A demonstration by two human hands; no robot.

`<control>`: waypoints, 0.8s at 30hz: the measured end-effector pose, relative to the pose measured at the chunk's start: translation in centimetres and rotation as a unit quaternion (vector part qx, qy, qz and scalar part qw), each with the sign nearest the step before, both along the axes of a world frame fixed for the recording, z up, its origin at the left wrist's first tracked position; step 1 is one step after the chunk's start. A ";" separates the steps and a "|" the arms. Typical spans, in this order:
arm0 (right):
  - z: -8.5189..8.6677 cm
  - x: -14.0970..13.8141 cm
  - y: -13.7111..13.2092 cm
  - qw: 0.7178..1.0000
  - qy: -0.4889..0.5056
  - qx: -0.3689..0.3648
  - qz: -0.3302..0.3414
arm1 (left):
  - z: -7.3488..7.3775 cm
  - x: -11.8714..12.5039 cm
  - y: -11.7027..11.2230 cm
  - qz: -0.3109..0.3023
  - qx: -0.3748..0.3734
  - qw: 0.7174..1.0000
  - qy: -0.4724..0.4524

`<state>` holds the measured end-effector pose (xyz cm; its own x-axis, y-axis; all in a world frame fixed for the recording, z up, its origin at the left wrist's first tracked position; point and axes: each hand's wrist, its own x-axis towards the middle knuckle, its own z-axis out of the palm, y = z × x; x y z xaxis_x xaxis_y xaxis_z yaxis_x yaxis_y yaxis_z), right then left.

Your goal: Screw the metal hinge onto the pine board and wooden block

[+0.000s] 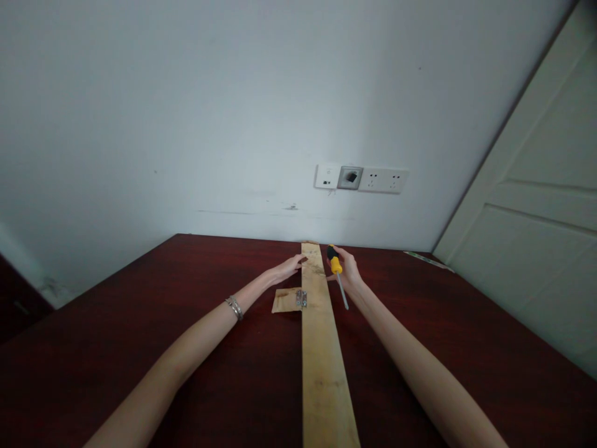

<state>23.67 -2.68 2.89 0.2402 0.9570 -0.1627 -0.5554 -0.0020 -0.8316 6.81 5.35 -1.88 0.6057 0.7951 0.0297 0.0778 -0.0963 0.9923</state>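
A long pale wooden plank (pixel 321 354) runs away from me across the dark red tabletop, its far end close to the wall. My left hand (pixel 288 267) lies at the plank's left edge near that end, fingers stretched out and apart, fingertips touching the wood. On the right side, my right hand (pixel 349 266) is closed around a screwdriver (pixel 336 266) with a black and yellow handle. Its metal shaft slants down toward me, its tip apart from the plank. A small metal hinge (pixel 301 298) joins a short wooden piece (pixel 285 300) to the plank's left side.
The dark red table (pixel 224 386) reaches back to a white wall (pixel 242 112). Sockets and switches (pixel 381 180) are mounted there above the table. A white panelled door (pixel 536 205) stands at the right, with a thin flat strip (pixel 428 261) on the table near it.
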 end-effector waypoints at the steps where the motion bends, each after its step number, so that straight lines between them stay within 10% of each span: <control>1: 0.0 0.0 0.0 1.000 0.002 0.001 -0.002 | 0.3 0.0 -0.2 0.005 -0.024 1.000 -0.010; 9: 0.9 -0.3 -0.3 0.999 0.025 0.012 -0.021 | 1.8 0.6 -1.2 0.120 -0.190 0.969 -0.107; 24: 2.3 -0.1 -0.9 0.999 0.036 0.030 0.005 | 0.8 0.9 -1.8 0.169 -0.132 0.961 -0.175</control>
